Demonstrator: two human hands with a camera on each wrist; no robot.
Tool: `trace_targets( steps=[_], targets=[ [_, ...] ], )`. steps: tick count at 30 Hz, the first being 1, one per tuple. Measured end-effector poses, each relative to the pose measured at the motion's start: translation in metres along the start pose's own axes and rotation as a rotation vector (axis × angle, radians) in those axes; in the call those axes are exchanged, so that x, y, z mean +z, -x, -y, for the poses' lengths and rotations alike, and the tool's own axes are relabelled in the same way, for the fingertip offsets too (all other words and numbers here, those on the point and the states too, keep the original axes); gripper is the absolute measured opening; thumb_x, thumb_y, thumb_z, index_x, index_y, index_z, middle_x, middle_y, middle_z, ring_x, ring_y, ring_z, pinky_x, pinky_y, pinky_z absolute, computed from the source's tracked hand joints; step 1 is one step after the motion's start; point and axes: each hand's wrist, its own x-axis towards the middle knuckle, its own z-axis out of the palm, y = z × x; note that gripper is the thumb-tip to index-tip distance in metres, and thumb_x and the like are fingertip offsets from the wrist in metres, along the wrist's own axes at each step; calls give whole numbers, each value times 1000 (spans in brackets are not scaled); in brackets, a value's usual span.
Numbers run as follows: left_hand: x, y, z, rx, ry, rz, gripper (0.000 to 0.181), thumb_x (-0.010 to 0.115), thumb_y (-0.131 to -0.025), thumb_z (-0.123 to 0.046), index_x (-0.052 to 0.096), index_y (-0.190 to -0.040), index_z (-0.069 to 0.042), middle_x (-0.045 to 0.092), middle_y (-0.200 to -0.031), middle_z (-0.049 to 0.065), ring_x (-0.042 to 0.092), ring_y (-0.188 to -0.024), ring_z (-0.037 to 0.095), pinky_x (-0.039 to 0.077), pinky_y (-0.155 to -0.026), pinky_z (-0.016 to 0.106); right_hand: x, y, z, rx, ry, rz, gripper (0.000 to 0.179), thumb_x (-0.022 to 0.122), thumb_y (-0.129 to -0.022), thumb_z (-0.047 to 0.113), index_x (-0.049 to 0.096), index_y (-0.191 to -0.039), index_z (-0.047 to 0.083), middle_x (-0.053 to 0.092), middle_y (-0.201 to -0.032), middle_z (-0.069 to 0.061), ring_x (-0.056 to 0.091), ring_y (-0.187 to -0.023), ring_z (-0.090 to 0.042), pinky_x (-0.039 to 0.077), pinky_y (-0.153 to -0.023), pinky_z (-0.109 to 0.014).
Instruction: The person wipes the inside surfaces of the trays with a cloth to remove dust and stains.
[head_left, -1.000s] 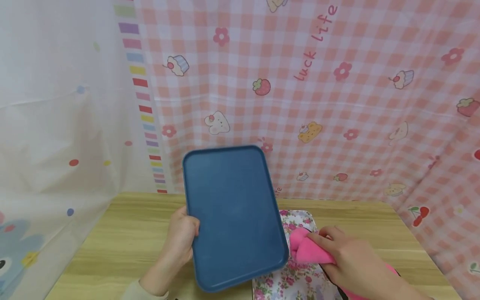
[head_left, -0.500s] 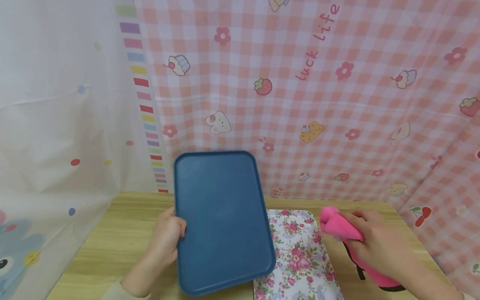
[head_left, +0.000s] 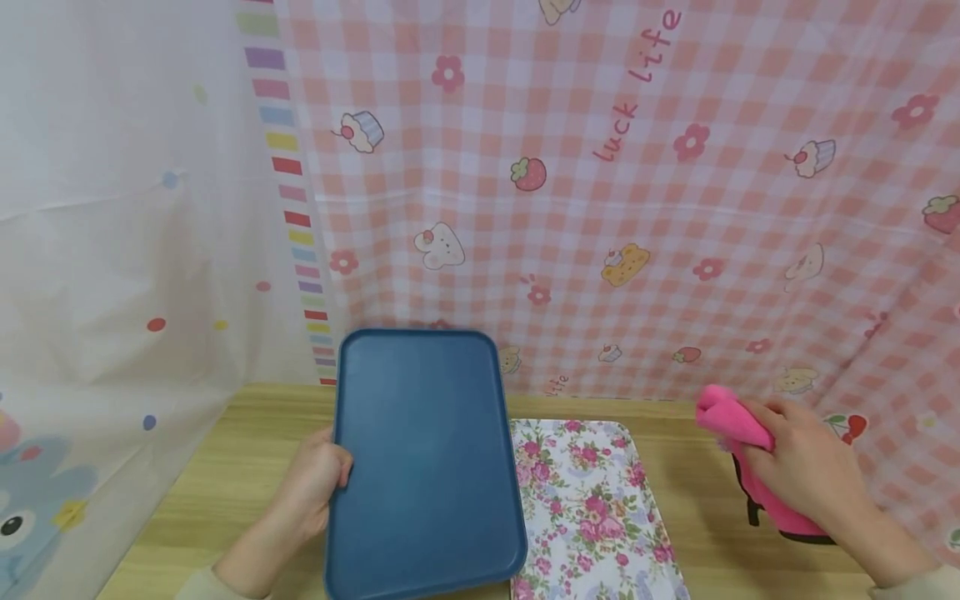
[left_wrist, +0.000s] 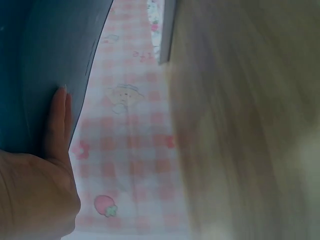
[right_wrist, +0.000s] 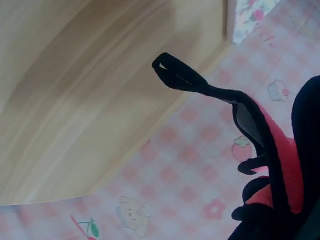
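Note:
A blue rectangular tray [head_left: 424, 454] is tilted up over the table, its flat inner face toward me. My left hand [head_left: 318, 481] grips its left edge, thumb over the rim; in the left wrist view the fingers [left_wrist: 59, 120] lie along the tray's underside [left_wrist: 55, 45]. My right hand [head_left: 813, 454] holds a bunched pink cloth [head_left: 738, 421] with dark edging over the table's right side. A black hanging loop [right_wrist: 175, 72] sticks out from the cloth in the right wrist view. Between the hands lies a white flat piece with a rose pattern [head_left: 592, 517], partly hidden by the tray.
The wood-grain table [head_left: 217, 467] ends at a pink checked curtain [head_left: 570, 208] behind it. A white dotted curtain [head_left: 112, 250] hangs along the left, and the checked cloth continues down the right side.
The tray has moved left and down with my left hand. My right hand has carried the pink cloth right and away from beside the tray, uncovering more of the rose-patterned piece.

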Motion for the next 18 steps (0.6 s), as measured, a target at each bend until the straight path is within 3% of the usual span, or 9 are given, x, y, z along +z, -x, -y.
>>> trace_targets(
  steps=[6,12,18],
  targets=[
    [-9,-4,9,-58,6,23,63,34,-62,10,49,-123,5,61,-88,6,61,-71,23,52,-60,37,3,0,-8,46,-7,38,54,82,-87,32,70,-132,6,66,-121,-24,65,-93,-39,45,-53,-43],
    [-18,-9,18,-95,31,69,63,36,-63,9,43,-125,3,55,-94,6,59,-76,21,53,-63,32,5,-1,-12,74,-12,62,55,81,-88,32,69,-135,5,65,-123,-26,65,-95,-42,48,-54,-49],
    [-25,-12,24,-114,60,157,64,35,-64,9,40,-127,2,54,-89,3,60,-72,18,54,-62,29,11,1,-16,107,-18,100,61,84,-87,39,69,-134,4,67,-118,-26,65,-90,-40,46,-53,-45]
  ],
)
